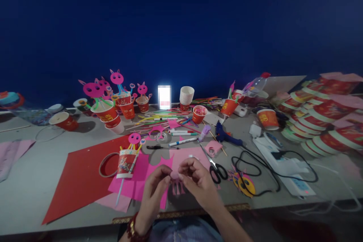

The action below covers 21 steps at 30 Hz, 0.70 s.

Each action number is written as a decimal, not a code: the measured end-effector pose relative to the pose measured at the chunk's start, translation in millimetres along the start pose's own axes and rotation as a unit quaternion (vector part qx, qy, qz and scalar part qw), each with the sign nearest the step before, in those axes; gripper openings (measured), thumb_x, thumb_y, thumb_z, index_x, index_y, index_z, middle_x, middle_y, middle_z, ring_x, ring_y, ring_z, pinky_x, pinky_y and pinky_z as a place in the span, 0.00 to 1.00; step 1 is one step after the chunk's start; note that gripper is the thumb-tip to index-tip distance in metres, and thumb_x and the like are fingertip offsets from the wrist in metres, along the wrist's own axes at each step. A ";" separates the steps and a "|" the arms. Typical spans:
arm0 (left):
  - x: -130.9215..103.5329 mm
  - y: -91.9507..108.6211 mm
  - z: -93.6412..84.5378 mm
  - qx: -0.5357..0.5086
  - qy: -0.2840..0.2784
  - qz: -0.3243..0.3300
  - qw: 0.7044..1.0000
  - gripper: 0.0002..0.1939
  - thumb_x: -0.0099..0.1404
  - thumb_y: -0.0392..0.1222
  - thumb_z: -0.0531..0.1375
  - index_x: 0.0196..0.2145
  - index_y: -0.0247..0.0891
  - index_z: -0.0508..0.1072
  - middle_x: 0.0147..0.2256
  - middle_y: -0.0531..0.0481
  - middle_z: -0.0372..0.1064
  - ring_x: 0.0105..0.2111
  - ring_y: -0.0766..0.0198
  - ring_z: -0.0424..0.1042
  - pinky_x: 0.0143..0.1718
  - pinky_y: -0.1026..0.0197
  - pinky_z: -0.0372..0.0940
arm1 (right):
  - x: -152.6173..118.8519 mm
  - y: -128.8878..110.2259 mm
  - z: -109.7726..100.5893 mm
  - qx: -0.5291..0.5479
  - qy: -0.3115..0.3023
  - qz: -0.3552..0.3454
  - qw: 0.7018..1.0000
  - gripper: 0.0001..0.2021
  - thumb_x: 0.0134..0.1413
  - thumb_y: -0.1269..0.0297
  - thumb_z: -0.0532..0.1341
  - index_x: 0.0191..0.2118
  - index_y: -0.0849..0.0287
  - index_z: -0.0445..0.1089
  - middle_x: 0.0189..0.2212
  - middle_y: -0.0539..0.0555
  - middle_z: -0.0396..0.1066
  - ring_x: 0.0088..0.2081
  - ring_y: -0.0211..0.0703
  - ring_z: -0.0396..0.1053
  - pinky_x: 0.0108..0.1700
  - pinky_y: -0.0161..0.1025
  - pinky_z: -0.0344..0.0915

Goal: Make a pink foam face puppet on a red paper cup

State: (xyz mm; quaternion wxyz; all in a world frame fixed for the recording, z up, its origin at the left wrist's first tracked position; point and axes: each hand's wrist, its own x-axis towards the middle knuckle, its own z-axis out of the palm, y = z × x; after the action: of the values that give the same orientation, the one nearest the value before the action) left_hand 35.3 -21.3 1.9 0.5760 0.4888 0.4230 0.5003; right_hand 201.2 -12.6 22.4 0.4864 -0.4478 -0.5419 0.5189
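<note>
Near the table's front edge, my left hand [159, 187] and my right hand [197, 183] pinch a small pink paper piece [175, 175] between them. More pink cut strips [177, 188] hang or lie just below it. Pink paper sheets [150, 176] lie under and behind my hands. Black-handled scissors [217, 170] rest right of my right hand. To the left stands a decorated paper cup [126, 163] with a pink figure [134, 138] on top. A red sheet [82, 177] and a roll of tape [109, 165] lie beyond it.
Finished cups with pink figures [93, 90] stand back left. Coloured sticks and pens [184, 141] lie ahead. A blue glue gun [227, 136], a black cable [255, 155] and a power strip [295, 181] lie right. Cups are stacked [326, 115] far right.
</note>
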 end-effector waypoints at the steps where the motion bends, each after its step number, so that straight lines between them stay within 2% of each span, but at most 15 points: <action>1: 1.8 0.3 -1.0 0.004 0.000 0.003 1.000 0.09 0.68 0.45 0.57 0.33 0.39 0.72 0.29 0.52 0.66 0.32 0.63 0.65 0.35 0.64 0.61 | -0.2 -0.9 -0.4 -0.013 -0.006 0.000 1.000 0.07 0.56 0.64 0.62 0.40 0.57 0.68 0.32 0.52 0.71 0.34 0.41 0.71 0.36 0.35 0.69; 7: 9.3 -0.4 -1.4 0.026 -0.007 0.014 1.000 0.11 0.68 0.43 0.58 0.28 0.38 0.71 0.25 0.53 0.65 0.28 0.65 0.65 0.32 0.65 0.60 | 0.7 -1.3 -2.0 -0.072 -0.027 -0.031 0.997 0.06 0.55 0.70 0.59 0.39 0.58 0.69 0.32 0.52 0.72 0.32 0.40 0.71 0.34 0.35 0.69; 16: 8.8 3.7 7.1 -0.036 0.033 -0.032 0.998 0.12 0.64 0.47 0.62 0.27 0.38 0.72 0.24 0.53 0.68 0.26 0.64 0.67 0.30 0.65 0.62 | -0.5 -0.6 -1.3 -0.159 -0.020 -0.085 0.983 0.06 0.57 0.73 0.57 0.36 0.57 0.71 0.29 0.51 0.73 0.31 0.40 0.71 0.34 0.34 0.67; 21: 9.6 1.8 6.7 -0.072 0.033 -0.050 0.996 0.12 0.64 0.46 0.62 0.26 0.38 0.71 0.24 0.53 0.67 0.26 0.65 0.65 0.32 0.64 0.62 | -1.7 0.5 -1.5 -0.233 -0.009 -0.167 0.958 0.07 0.59 0.73 0.57 0.39 0.56 0.71 0.33 0.54 0.75 0.36 0.44 0.72 0.39 0.39 0.68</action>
State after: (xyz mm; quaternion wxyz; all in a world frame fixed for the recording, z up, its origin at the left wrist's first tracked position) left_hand 42.9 -12.7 4.8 0.6193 0.4079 0.4287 0.5161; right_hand 202.9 -14.0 21.8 0.4439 -0.4472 -0.7189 0.2934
